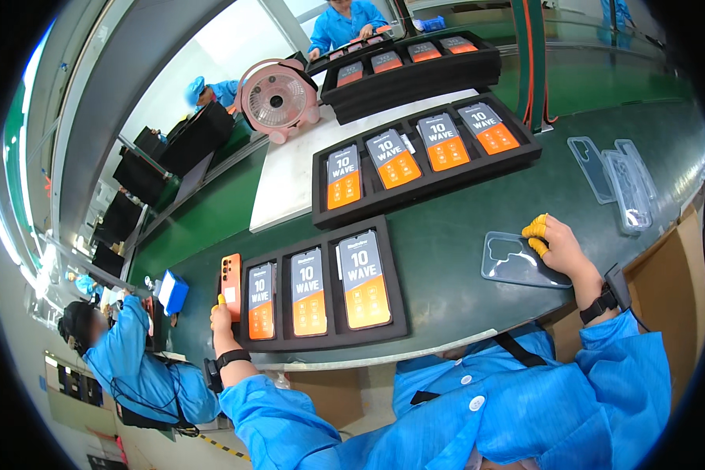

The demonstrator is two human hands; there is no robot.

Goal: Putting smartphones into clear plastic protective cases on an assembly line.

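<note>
My left hand (222,323), a yellow cot on one finger, grips the lower end of an orange phone (229,276), its camera side showing. The phone is at the left end of a black foam tray (283,301). To its right in that tray lie several phones with grey-and-orange printed front films (309,291). My right hand (558,244), with yellow finger cots, has its fingers closed at the upper right edge of a clear phone case (513,260). That case is low over the green table (446,258); whether it touches the surface I cannot tell.
Another foam tray of phones (428,159) sits farther back, beside stacked trays (411,72). More clear cases (627,188) lie at the right. A pink fan (277,100) stands behind a white board (286,176). Co-workers in blue (137,345) sit at left and far side.
</note>
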